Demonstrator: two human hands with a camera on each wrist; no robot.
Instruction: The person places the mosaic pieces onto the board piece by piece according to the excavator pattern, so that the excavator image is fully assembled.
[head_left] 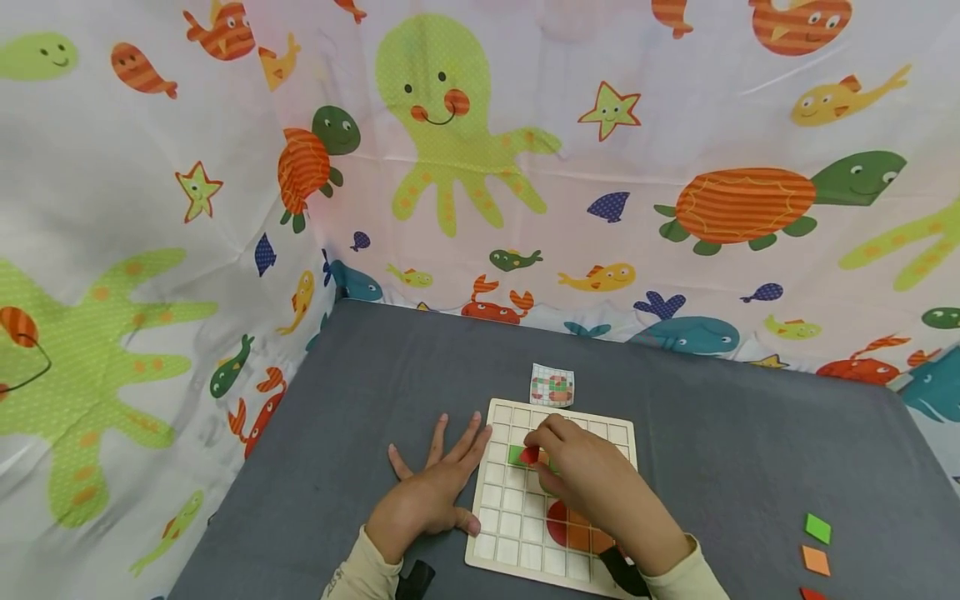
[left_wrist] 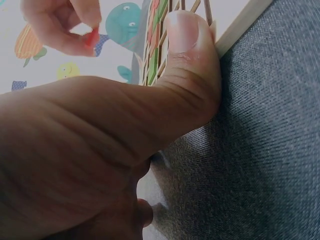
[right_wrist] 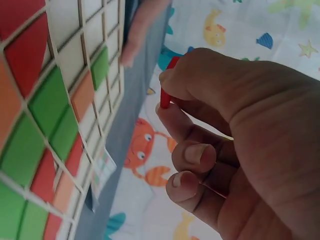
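My right hand (head_left: 592,471) is above a light wooden grid board (head_left: 510,525). Between thumb and forefinger it pinches a small red tile (right_wrist: 166,95), clear of the board in the right wrist view. Green (right_wrist: 48,102), orange (right_wrist: 83,98) and red tiles (right_wrist: 27,56) fill several of the board's squares; others show bare wood. My arm hides part of the board in the head view. The left hand (head_left: 431,496) lies with spread fingers at the board's left edge, its thumb (left_wrist: 187,65) touching the rim.
A small printed card (head_left: 552,386) with a coloured grid lies behind the board. At the right, a green tile (head_left: 818,528), an orange tile (head_left: 815,560) and a red tile (head_left: 812,593) lie on the grey cloth (head_left: 720,467). A sea-animal curtain (head_left: 525,167) hangs behind.
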